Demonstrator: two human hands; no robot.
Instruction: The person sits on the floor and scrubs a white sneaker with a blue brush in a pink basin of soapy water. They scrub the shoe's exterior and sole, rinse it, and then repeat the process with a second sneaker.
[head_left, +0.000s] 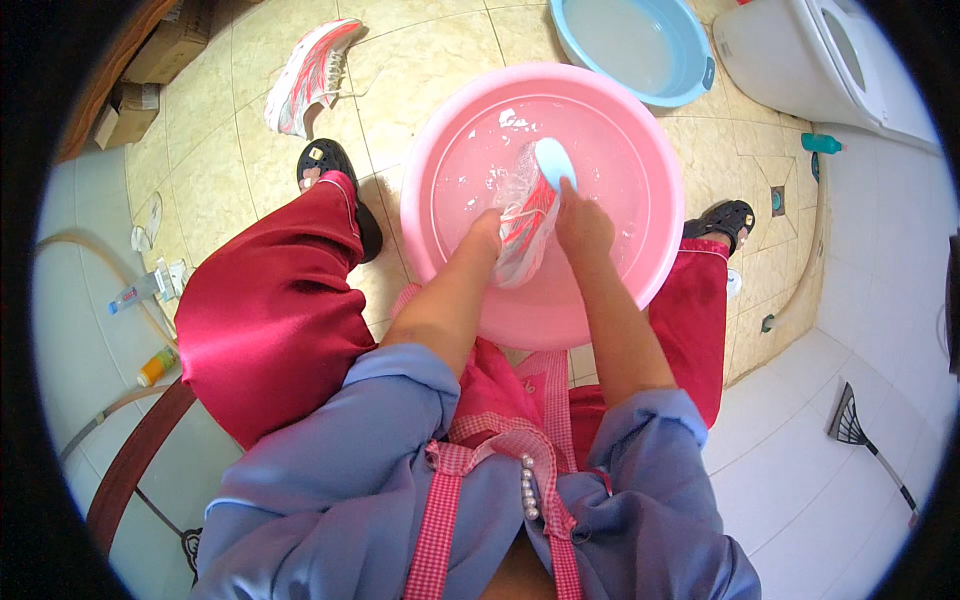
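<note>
A pink plastic basin (664, 187) with water in it stands on the floor between my knees. Over its water is a white and coral lace-up sneaker (525, 225), tilted, its toe pointing away from me. My left hand (487, 232) grips the sneaker at its opening, by the laces; the fingers are partly hidden inside or behind it. A pale blue brush (555, 161) is in my right hand (585, 225), pressed against the sneaker's right side near the toe. Its bristles are hidden.
A matching sneaker (311, 79) lies on the tiled floor at the upper left. Behind the basin stands a blue basin (686, 90) of cloudy water, with a white toilet (787, 60) to its right. Cardboard boxes (172, 41), a plastic bottle (139, 291) and a green bottle (821, 143) are near the walls.
</note>
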